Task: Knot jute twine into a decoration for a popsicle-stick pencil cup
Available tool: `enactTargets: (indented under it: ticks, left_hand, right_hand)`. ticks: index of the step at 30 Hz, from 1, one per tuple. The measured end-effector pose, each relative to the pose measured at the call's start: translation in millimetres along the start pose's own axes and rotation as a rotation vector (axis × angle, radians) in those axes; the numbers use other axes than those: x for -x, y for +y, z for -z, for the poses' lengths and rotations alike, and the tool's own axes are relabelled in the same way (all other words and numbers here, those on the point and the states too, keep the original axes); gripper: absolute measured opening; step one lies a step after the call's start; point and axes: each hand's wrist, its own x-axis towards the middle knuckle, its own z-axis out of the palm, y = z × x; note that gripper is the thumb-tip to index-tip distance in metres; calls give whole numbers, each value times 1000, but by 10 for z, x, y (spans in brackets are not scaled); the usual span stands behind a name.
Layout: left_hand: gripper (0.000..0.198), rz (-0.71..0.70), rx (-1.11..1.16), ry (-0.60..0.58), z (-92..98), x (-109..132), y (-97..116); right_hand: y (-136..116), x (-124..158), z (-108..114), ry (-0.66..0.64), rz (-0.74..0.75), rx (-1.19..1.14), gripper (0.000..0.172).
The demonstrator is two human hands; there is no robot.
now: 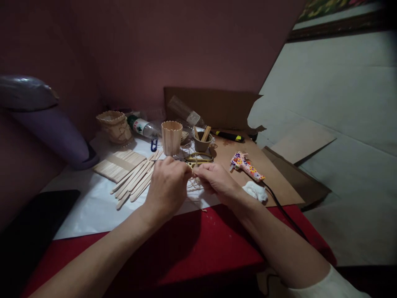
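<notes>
My left hand (169, 182) and my right hand (215, 178) meet over the white sheet, fingertips close together. Both are closed in a pinch on thin pale string (194, 185), which lies in loose loops below and between them; the exact grip is partly hidden by the fingers. Scissors with yellow handles (201, 156) lie just beyond the fingertips. Behind them stands a cup made of craft sticks (171, 138). Loose craft sticks (135, 182) fan out left of my left hand, beside a banded bundle of sticks (119, 164).
A floral glue gun (246, 166) lies on cardboard (273, 182) at right, its cord trailing, near a white cloth (255, 191). Behind are a small pot with sticks (202, 144), a black-and-yellow tool (230, 136), plastic bottles (145, 127) and a decorated stick container (114, 127).
</notes>
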Motion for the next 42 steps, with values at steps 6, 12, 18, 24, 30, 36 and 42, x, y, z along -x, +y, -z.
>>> enactTargets:
  ticks: [6, 12, 18, 24, 30, 36, 42]
  left_hand:
    - [20, -147, -137, -163, -81, 122, 69]
    - [23, -316, -22, -416, -35, 147, 146]
    - [23, -290, 618, -822, 207, 147, 255]
    - [17, 401, 924, -27, 212, -34, 118]
    - [22, 604, 1155, -256, 51, -94, 20]
    - [18, 588, 1125, -310, 83, -92, 31]
    - [23, 616, 1168, -261, 72, -77, 16]
  right_hand:
    - [-49, 0, 63, -124, -94, -254, 22]
    - [-63, -54, 131, -54, -59, -449, 32]
    - [-144, -104, 263, 188, 184, -357, 28]
    - [-98, -22, 156, -39, 248, -16, 28]
    - [-21, 18, 54, -209, 262, 187, 33]
    - [-69, 45, 67, -254, 218, 254, 37]
    - [-92, 85, 50, -265, 201, 242, 34]
